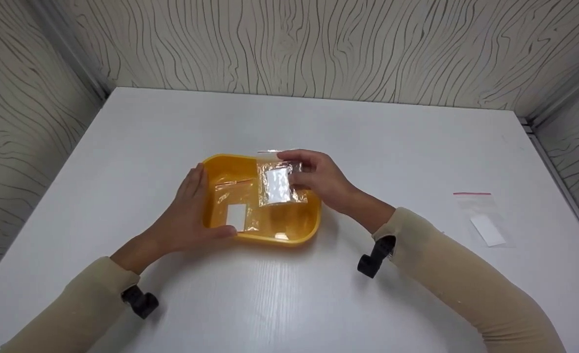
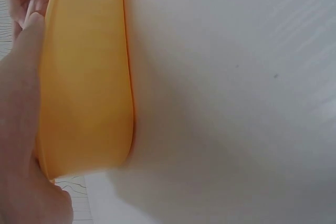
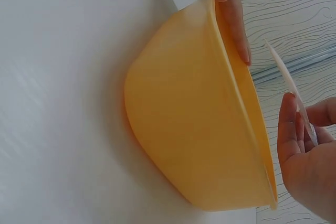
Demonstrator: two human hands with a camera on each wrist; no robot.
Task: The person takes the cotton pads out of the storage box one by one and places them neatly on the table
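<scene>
A yellow plastic basin [image 1: 296, 239] stands on the white table. My left hand [image 1: 184, 215] holds its left end, the thumb on the front rim and the fingers along the left side. Over the basin's right half, my right hand [image 1: 321, 179] pinches a clear zip bag [image 1: 264, 198] with a white rectangular piece inside. In the right wrist view this bag [image 3: 286, 74] appears edge-on above the rim, between thumb and fingers. Another clear bag [image 1: 223, 196], with a red-edged top and a white piece, lies inside the basin at the left.
A third clear zip bag [image 1: 485, 220], red along its top and with a white piece inside, lies on the table [image 1: 392, 132] to the right. Wood-grain patterned walls [image 1: 289, 49] stand behind and at both sides.
</scene>
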